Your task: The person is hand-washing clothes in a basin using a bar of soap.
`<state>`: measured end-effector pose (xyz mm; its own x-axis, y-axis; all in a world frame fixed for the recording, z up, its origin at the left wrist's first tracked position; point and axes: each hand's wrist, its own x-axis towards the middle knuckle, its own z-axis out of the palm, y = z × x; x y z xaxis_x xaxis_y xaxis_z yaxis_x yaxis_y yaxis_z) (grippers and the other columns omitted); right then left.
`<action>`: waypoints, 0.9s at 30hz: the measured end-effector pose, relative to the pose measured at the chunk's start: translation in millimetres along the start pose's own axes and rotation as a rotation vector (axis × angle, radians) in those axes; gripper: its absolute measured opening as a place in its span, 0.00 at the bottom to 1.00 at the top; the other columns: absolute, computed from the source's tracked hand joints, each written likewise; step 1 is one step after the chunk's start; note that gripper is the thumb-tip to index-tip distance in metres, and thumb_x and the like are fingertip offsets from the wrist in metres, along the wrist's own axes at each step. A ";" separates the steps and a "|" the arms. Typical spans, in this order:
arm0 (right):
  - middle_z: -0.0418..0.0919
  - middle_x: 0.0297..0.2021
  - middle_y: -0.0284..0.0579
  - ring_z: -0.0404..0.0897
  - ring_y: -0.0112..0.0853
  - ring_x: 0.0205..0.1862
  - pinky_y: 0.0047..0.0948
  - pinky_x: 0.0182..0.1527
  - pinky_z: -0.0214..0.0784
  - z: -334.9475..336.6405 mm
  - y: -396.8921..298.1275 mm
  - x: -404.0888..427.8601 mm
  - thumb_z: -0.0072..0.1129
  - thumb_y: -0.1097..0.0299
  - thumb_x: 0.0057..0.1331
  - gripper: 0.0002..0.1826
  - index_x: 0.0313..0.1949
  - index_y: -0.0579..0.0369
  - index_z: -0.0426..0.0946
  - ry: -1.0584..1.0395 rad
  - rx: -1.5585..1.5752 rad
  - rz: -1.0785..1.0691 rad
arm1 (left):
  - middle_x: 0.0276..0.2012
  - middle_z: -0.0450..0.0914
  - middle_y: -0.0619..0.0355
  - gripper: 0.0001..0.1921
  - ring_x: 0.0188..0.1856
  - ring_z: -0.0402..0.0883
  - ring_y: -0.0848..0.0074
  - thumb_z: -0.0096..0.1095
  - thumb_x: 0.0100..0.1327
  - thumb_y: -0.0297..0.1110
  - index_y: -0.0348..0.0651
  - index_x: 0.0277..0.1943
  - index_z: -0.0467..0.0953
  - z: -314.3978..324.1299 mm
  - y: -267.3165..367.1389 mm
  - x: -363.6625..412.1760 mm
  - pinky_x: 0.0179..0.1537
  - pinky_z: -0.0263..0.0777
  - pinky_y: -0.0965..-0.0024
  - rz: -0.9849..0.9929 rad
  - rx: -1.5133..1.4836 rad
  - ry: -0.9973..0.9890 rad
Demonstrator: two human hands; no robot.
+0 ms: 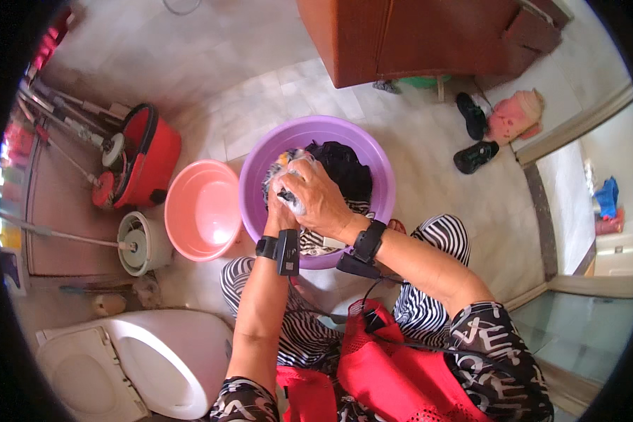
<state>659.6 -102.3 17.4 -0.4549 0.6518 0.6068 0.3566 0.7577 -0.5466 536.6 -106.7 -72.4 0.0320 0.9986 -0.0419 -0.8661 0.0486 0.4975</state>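
Over a purple plastic basin (383, 174), both my hands are bunched together on a soapy wet patterned garment (291, 202). White suds cling to the cloth and fingers. My right hand (319, 195) grips it from above and partly covers my left hand (280, 213), which closes on the cloth from the left side. A black garment (343, 166) fills the basin's far right part. Striped black-and-white cloth (316, 243) lies at the near side, with a pale block-like item (334, 242) on it that I cannot identify. Each wrist wears a black strapped device.
Left of the basin stands a pink plastic basin (203, 208). Beyond it are a red mop bucket (158, 163) with mops and a grey-white bucket (142, 240). A toilet (174, 364) is at lower left. A brown cabinet (427, 42), black shoes (475, 158) and a doorway flank the far right.
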 end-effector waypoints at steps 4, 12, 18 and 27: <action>0.74 0.36 0.57 0.74 0.56 0.42 0.49 0.42 0.67 -10.6 69.7 2.2 0.54 0.63 0.65 0.10 0.40 0.56 0.70 0.012 -0.034 0.503 | 0.49 0.79 0.53 0.12 0.52 0.77 0.66 0.53 0.67 0.31 0.39 0.52 0.74 61.8 -33.4 -1.9 0.56 0.70 0.64 0.050 0.189 0.085; 0.72 0.41 0.53 0.70 0.48 0.49 0.43 0.51 0.64 -1.0 -3.6 0.5 0.58 0.66 0.60 0.17 0.48 0.55 0.70 -0.054 0.078 -0.168 | 0.42 0.79 0.59 0.16 0.45 0.79 0.75 0.50 0.71 0.47 0.42 0.49 0.74 22.1 4.6 -5.6 0.46 0.76 0.70 -0.181 -0.184 -0.152; 0.70 0.43 0.57 0.71 0.52 0.46 0.47 0.46 0.66 -4.0 50.6 5.4 0.55 0.59 0.65 0.14 0.45 0.55 0.70 -0.053 -0.150 0.416 | 0.53 0.76 0.59 0.15 0.55 0.74 0.74 0.51 0.71 0.38 0.44 0.57 0.71 61.8 -27.9 -15.3 0.60 0.66 0.67 -0.037 -0.227 0.129; 0.72 0.44 0.56 0.73 0.53 0.48 0.44 0.51 0.67 4.9 16.2 -4.9 0.54 0.61 0.67 0.13 0.48 0.51 0.71 -0.174 0.044 -0.022 | 0.46 0.79 0.55 0.24 0.48 0.78 0.68 0.43 0.71 0.56 0.43 0.50 0.73 22.9 -8.6 -2.1 0.54 0.71 0.61 -0.107 -0.331 -0.060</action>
<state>663.6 -93.4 2.7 -0.5981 0.6167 0.5118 0.3105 0.7670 -0.5615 555.5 -108.8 -56.8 0.1520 0.9881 -0.0230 -0.9708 0.1537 0.1843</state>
